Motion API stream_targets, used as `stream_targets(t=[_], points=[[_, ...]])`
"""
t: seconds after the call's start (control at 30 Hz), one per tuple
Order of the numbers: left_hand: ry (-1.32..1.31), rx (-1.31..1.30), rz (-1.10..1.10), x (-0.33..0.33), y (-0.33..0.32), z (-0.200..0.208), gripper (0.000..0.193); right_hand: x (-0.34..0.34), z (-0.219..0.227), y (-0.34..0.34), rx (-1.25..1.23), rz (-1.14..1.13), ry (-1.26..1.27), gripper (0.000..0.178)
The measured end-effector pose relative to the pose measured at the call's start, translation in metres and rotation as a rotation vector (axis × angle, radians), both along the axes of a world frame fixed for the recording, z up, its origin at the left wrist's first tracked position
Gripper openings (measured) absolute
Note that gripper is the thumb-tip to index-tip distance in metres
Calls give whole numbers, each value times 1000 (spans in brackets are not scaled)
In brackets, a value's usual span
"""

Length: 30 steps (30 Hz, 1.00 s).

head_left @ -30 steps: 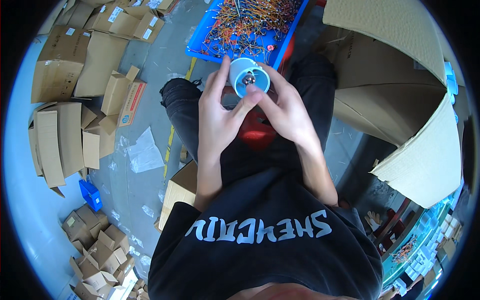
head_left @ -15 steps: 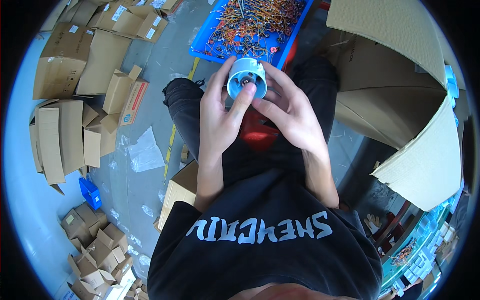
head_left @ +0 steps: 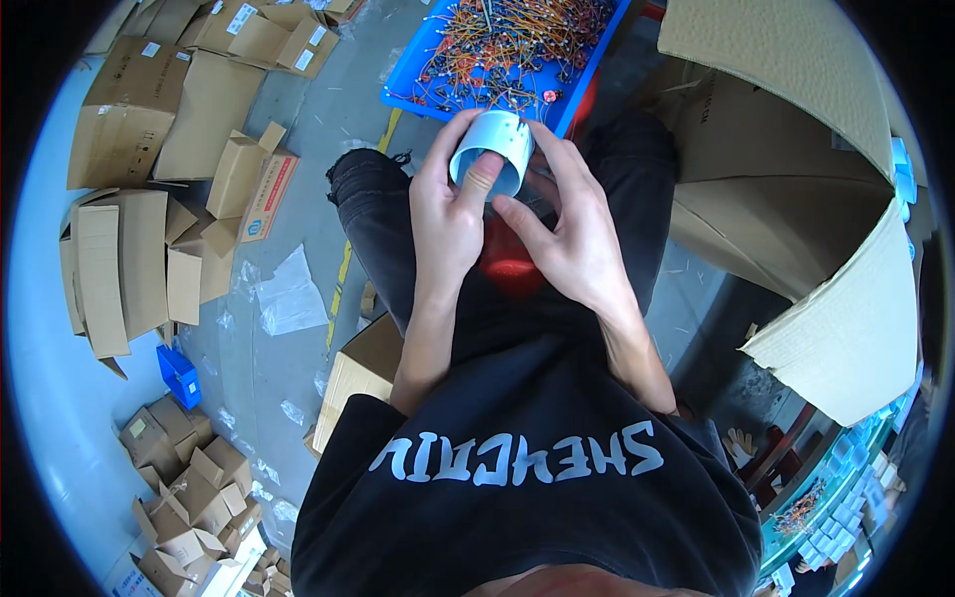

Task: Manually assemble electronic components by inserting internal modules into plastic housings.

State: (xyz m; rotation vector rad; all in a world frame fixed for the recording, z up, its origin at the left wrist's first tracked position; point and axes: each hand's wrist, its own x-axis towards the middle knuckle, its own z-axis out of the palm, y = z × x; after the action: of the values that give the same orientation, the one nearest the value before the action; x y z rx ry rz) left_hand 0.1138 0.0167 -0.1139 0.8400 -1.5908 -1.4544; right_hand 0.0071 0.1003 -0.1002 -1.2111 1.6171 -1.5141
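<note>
A light-blue round plastic housing, hollow like a cup [head_left: 508, 139], is held over my knees with its open end tilted toward me. My left hand [head_left: 445, 209] wraps its left side, the thumb reaching into the opening. My right hand [head_left: 577, 224] holds the right side with its fingers on the outer wall, its thumb a little below the rim. The thumb hides much of the inside. Just beyond the housing is a blue tray [head_left: 413, 98] heaped with orange, red and black wire leads [head_left: 527, 45], some with small connectors.
Large open cardboard boxes [head_left: 766, 184] stand close on my right, and more cartons [head_left: 124, 114] are piled at left. An open carton [head_left: 353, 378] sits by my left hip. Light-blue parts [head_left: 836, 517] cover a green-edged table at lower right. Plastic scraps [head_left: 290, 294] litter the floor.
The housing has turned so more of its outer wall shows. My left thumb has moved deeper inside, covering the dark part seen there before. My right thumb has shifted slightly down and left.
</note>
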Motion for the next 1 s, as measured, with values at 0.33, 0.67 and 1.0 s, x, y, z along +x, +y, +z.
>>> stream_targets(t=[0.33, 0.67, 1.0], points=[[-71, 113, -81, 11, -1, 27, 48, -2, 6, 4, -41, 54, -558, 56], [1, 125, -105, 13, 4, 39, 50, -7, 14, 11, -47, 131, -614, 55], [-13, 125, -105, 8, 4, 41, 37, -1, 0, 7, -145, 62, -482, 61]])
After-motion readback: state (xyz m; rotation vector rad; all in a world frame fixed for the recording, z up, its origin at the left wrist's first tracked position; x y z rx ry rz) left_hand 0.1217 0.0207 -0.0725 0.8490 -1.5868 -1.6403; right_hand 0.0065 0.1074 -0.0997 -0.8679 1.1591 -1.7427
